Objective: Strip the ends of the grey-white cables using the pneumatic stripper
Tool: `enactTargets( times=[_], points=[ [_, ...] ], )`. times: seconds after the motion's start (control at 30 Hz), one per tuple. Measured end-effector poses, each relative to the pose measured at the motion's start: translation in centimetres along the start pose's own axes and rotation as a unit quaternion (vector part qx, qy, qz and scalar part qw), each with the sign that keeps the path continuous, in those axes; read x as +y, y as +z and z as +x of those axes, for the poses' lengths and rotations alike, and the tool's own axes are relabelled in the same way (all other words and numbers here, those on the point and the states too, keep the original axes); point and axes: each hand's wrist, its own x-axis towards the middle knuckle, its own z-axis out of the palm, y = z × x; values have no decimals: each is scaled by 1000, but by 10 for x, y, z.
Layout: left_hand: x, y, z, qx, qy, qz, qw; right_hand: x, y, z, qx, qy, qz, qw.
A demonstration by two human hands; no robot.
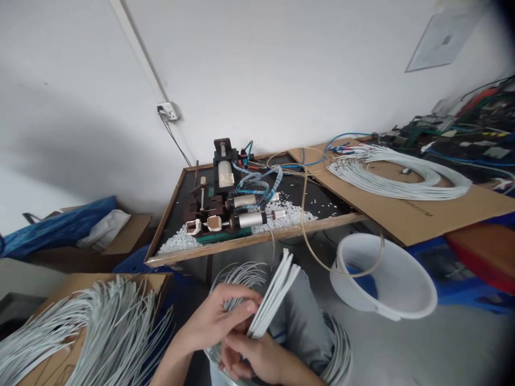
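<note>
— White cable ends are what we have in both hands right now: a flat bundle of cut wires [273,295], fanned slightly at the top, held low in front of our lap.

— And how are we gripping it?

— Our left hand [217,319] is curled around the bundle from the left, thumb and fingers pressed against its side. Our right hand [251,359] is closed on the lower part from beneath. Neither is open; both hold the same bundle.

— What is around us?

— Ahead sits the desk [257,238] with the pneumatic stripping machine [225,198] on it and a scatter of white insulation scraps [289,214] beside the machine. A cardboard box [80,327] of more white wires is at our left, a white bucket [386,284] stands on the floor at our right, and a coil of finished cable [398,174] lies on cardboard further right.

— What could go wrong from here, do we think?

— The tips look uneven, so if our grip loosens, single wires may slide out of line. The rest of the bundle loops down around our knee, and we judge it could snag there and pull the ends askew. A thin hose [306,225] also hangs off the desk edge close by; it might catch on the raised wires.
</note>
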Motion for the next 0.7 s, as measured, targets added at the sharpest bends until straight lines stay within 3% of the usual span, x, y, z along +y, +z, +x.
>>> enactTargets(
  times=[0.13, 0.23, 0.43, 0.57, 0.7],
  points=[
    [3, 2, 0, 25, 13, 54, 998, -5, -4, 4, 14, 14, -12, 1000],
    [3, 7, 1, 57, -13, 66, 996, -5, -1, 8, 37, -3, -22, 999],
    [-17, 10, 3, 202, -99, -31, 974, -4, 5, 12, 120, -87, -3, 989],
    [-28, 10, 3, 211, -131, -142, 958, 4, 0, 9, 158, -114, -9, 981],
    [-27, 10, 5, 252, -115, -157, 948, 14, -4, 6, 271, -68, 17, 960]
  ],
)
